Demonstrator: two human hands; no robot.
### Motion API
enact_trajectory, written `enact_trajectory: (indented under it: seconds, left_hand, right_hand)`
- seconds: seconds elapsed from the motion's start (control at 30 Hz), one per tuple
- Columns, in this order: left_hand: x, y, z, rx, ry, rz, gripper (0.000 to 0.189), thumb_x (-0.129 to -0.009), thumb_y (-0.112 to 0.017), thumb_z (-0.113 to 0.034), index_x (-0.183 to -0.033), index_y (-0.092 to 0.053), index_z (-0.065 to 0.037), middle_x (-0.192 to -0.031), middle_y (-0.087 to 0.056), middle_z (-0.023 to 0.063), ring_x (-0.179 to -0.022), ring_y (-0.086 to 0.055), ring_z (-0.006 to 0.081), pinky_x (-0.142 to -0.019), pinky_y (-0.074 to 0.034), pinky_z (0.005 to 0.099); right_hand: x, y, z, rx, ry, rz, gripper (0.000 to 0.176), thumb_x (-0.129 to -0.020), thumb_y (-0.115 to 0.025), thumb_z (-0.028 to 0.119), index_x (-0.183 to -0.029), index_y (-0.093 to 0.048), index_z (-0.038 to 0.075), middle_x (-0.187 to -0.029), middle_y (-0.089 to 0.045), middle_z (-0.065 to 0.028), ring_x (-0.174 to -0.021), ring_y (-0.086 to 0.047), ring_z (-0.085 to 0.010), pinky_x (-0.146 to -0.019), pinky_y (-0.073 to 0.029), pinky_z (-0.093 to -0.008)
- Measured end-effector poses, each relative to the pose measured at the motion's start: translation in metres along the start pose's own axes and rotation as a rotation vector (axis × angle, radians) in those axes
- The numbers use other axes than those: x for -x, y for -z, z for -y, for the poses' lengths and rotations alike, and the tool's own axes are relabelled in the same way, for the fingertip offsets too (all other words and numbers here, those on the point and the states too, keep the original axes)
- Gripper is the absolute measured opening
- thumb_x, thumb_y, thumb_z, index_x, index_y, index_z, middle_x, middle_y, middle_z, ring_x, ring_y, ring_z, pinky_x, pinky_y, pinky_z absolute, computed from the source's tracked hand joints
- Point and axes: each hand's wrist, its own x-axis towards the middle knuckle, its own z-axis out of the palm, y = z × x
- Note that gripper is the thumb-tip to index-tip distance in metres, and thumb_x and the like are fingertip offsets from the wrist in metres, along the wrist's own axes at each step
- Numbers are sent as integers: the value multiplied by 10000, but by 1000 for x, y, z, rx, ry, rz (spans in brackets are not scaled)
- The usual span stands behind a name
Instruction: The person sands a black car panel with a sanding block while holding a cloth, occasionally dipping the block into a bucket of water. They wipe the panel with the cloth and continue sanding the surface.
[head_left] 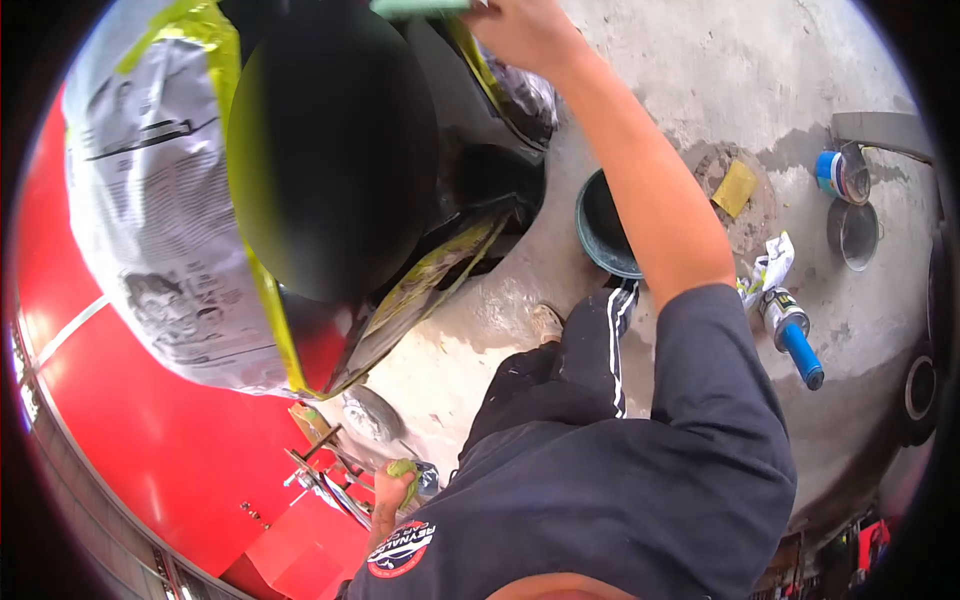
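Note:
My right hand [525,38] reaches to the top of the view, its fingers closed on a pale green flat pad [420,8]. The pad sits at the upper edge of a smooth black curved panel [335,150], which is partly blurred. Newspaper masking [160,210] with yellow-green tape [225,60] borders that panel on a red car body [170,440]. Low in the view, beside my torso, my left hand [388,495] is closed around a crumpled yellow-green cloth [402,468]; its fingers show only in part.
A dark green bucket [610,258] stands on the concrete floor by my leg. Farther right are a yellow sponge [735,189], a polisher-like tool with a blue handle [800,350], a blue-labelled can [840,178] and a grey metal can [853,236].

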Motion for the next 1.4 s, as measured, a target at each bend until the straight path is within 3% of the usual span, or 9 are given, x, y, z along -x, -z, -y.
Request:
enact_trajectory:
  seconds: [0.2,0.4,0.6,0.7,0.83,0.93,1.13,1.33,1.4]
  left_hand:
    - [-15,-12,17,-101,126,80,367,-723,-814,-145,-1044,-721,6,-895,-763,158,-822,-743,256,-780,-578,384]
    - [-35,-14,37,-278,212,20,373,-726,-823,-148,-1050,-718,3,-916,-766,162,-842,-749,269,-770,-586,394]
    - [-38,-14,9,-262,185,-1,395,-731,-829,-167,-1065,-716,12,-940,-762,175,-877,-747,284,-804,-585,398]
    - [-52,-10,14,-197,87,31,424,-717,-831,-216,-1060,-720,8,-940,-765,170,-885,-748,278,-819,-583,393]
    - [-56,-6,-11,-219,-69,14,416,-716,-820,-255,-1029,-723,3,-895,-762,175,-846,-750,274,-791,-582,404]
    - [-58,-4,-41,-157,-106,-6,333,-745,-811,-186,-1010,-725,-4,-866,-756,138,-807,-732,230,-763,-574,369]
    - [-66,-9,-20,-132,-73,18,297,-755,-804,-158,-985,-718,10,-863,-762,152,-799,-738,245,-755,-575,373]
    - [-92,-22,38,-216,20,25,380,-716,-802,-184,-1044,-726,-8,-934,-768,175,-876,-753,287,-812,-586,401]
    - [-93,-27,40,-270,33,24,382,-726,-792,-194,-1061,-727,-23,-944,-769,174,-896,-755,302,-829,-586,409]
  right_hand:
    - [132,4,-9,45,-65,154,461,-694,-806,-80,-1114,-690,71,-1258,-674,-89,-1155,-671,-286,-1003,-520,-341]
    - [285,-11,-53,-46,-318,133,328,-748,-803,45,-1060,-708,80,-1277,-674,-98,-1283,-622,-323,-1200,-359,-503]
    - [434,17,-123,112,-788,180,356,-814,-644,-114,-1136,-661,35,-1231,-683,-119,-1201,-654,-309,-1072,-474,-376]
    - [309,25,-64,162,-648,-267,373,-937,-575,-95,-1295,-597,7,-1251,-615,-147,-1157,-626,-297,-1025,-484,-361]
    - [101,-2,-5,275,-125,-189,400,-976,-610,46,-1372,-553,38,-1202,-621,-175,-1162,-599,-390,-1058,-455,-422]
    - [-6,-15,17,192,107,-207,470,-784,-590,-147,-1178,-720,73,-1105,-679,-136,-1029,-669,-334,-888,-540,-384]
    - [83,-38,21,207,279,-97,448,-686,-709,-70,-1057,-782,171,-1131,-646,-57,-1081,-630,-306,-927,-515,-407]
    - [362,-64,-64,265,-86,-55,573,-550,-852,37,-1065,-778,276,-1214,-576,-66,-1261,-562,-342,-1110,-474,-532]
    - [383,-54,-72,-378,-589,-128,495,-664,-843,107,-1135,-768,242,-1371,-530,-80,-1313,-536,-339,-1122,-468,-507]
